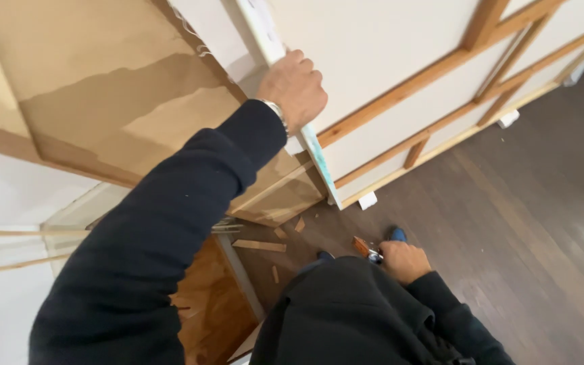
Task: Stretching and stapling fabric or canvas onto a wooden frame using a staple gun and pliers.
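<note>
Canvas edge (275, 40) gripped by left hand (295, 84), fingers wrapped tight; right hand (403, 260) clenches a wooden-handled tool (363, 247) low, near the dark floor (508, 223).

We find open dark wood floor (508, 223) to our right, while stacked canvases (400, 81) ahead, wood scraps (259, 245) below and a plywood panel (211, 304) crowd the left.

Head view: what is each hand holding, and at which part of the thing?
The left hand grips the stretched canvas by its upper side edge. The right hand holds a small tool by one end; its wooden handle sticks out.
</note>
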